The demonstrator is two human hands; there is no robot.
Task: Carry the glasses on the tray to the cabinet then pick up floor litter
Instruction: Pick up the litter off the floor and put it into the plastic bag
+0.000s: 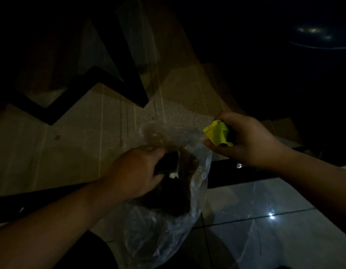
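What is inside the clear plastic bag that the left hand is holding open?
Inside the plastic bag sits a dark mass, too dim to identify. The left hand covers part of the opening and holds a small dark object. Deeper contents are hidden.

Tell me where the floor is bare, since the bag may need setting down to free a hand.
Bare glossy tile lies lower right, bordered by the clear plastic bag and the dark strip below the right hand. Pale floor lies left of the left hand, below the dark zigzag frame. The centre, bag mouth and yellow wrapper, is crowded.
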